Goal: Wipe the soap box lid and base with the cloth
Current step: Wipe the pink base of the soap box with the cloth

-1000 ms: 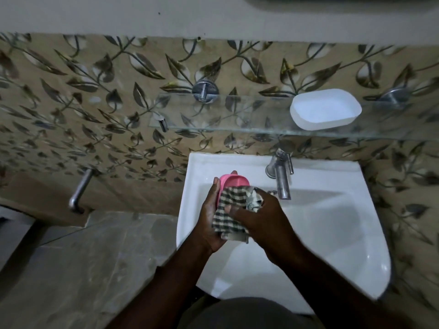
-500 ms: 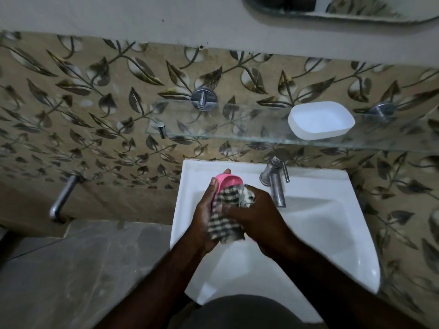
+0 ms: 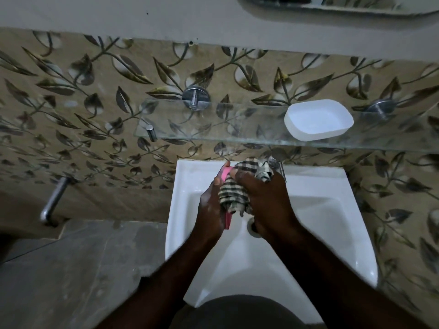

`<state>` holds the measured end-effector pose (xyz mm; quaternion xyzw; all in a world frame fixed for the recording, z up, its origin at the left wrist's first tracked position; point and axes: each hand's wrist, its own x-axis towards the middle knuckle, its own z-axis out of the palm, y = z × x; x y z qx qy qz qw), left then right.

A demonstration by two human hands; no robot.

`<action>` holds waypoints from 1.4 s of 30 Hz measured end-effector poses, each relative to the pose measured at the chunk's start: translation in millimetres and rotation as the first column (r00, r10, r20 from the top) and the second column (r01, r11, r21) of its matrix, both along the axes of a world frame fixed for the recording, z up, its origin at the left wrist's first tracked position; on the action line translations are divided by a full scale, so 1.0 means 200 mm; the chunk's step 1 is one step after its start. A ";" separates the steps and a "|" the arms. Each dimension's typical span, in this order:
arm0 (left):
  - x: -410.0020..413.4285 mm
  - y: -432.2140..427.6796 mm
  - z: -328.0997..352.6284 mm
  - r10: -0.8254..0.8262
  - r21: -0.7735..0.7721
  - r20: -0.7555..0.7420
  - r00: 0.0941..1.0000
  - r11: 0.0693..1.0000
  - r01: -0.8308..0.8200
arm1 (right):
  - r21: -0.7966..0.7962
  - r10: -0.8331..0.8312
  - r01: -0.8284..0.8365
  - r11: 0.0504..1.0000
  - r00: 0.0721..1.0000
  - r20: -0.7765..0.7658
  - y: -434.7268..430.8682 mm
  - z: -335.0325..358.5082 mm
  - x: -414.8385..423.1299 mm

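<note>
Over the white sink (image 3: 320, 233) my left hand (image 3: 211, 210) grips a pink soap box part (image 3: 225, 173), held on edge; only its top tip and a bottom sliver show. My right hand (image 3: 266, 203) presses a black-and-white checked cloth (image 3: 234, 193) against the pink part, and the cloth bunches up over my knuckles. The other soap box part, a white open shell (image 3: 318, 119), lies hollow side up on the glass shelf (image 3: 213, 124) at the right, apart from both hands.
A chrome tap (image 3: 278, 167) stands behind my right hand, mostly hidden by the cloth. The sink drain (image 3: 251, 227) shows below my right wrist. A chrome pipe (image 3: 53, 201) sticks out of the leaf-patterned wall at the left. Grey floor tiles lie below left.
Both hands have stayed together over the sink; the cloth has shifted up and over the pink part, covering more of it. The camera has tilted, so the sink sits lower in view.
</note>
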<state>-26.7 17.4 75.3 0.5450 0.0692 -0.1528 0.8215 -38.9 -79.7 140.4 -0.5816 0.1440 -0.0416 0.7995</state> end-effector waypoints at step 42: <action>0.04 0.12 0.01 -0.162 -0.353 -0.286 0.944 0.934 0.053 | -0.343 0.231 -0.229 0.911 0.972 -0.034 0.07 -0.07 -0.03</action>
